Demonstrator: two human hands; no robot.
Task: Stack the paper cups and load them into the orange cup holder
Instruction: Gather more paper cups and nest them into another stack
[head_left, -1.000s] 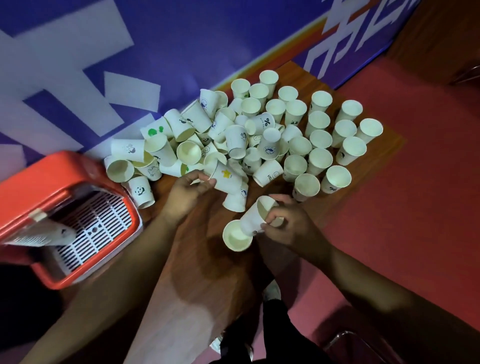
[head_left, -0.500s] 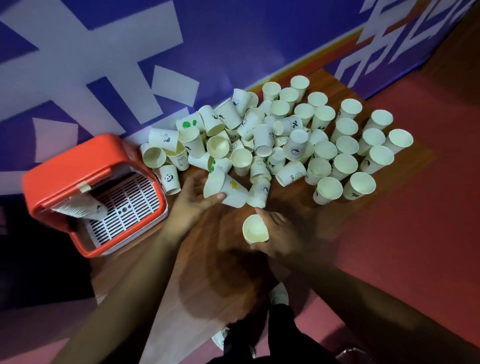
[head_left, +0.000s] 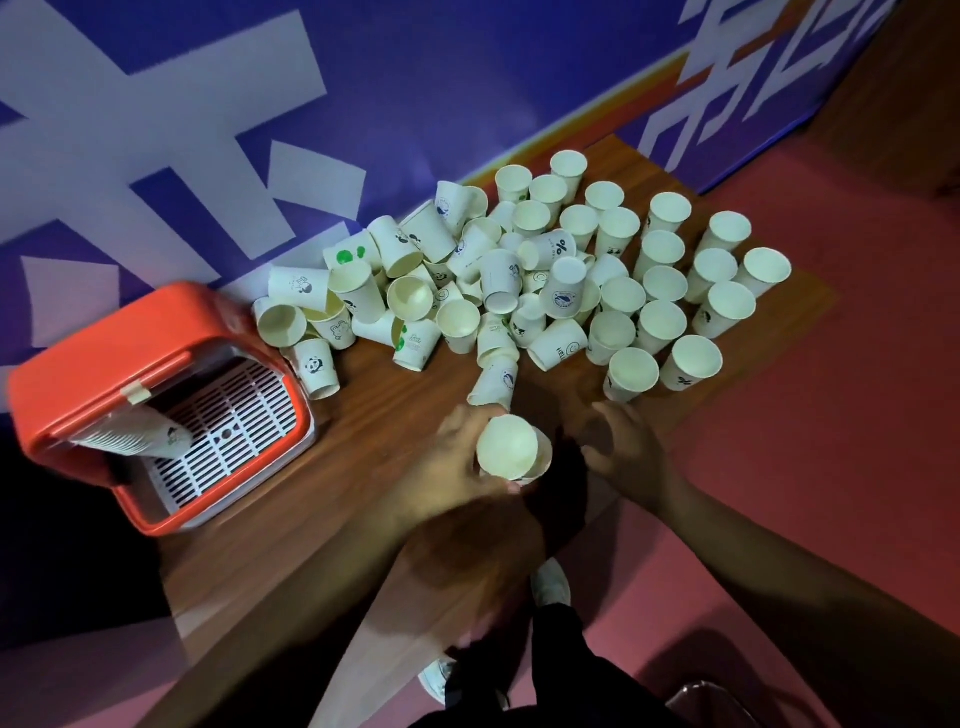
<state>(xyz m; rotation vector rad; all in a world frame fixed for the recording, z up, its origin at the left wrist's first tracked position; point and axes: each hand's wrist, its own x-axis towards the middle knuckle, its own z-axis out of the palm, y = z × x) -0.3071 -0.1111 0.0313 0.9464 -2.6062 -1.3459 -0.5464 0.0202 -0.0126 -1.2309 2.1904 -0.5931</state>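
Observation:
My left hand (head_left: 447, 467) grips a short stack of nested white paper cups (head_left: 507, 447), mouth facing up, just above the front part of the wooden table (head_left: 337, 493). Right beside it, my right hand (head_left: 626, 457) hovers with loosely curled fingers and holds nothing. Behind the hands lies a pile of tumbled paper cups (head_left: 467, 291), and to its right several cups stand upright (head_left: 675, 291). The orange cup holder (head_left: 104, 338) lies on the table's left end with its white grille showing. A stack of cups (head_left: 130, 441) lies inside it.
A blue banner wall (head_left: 415, 78) with white and orange lettering runs right behind the table. Red floor (head_left: 831, 467) lies to the right. My white shoe (head_left: 550, 582) shows below the table's front edge.
My left hand took a cup from the pile and brought it to the one my right hand held. Both cups now sit nested in my left hand; my right hand has let go.

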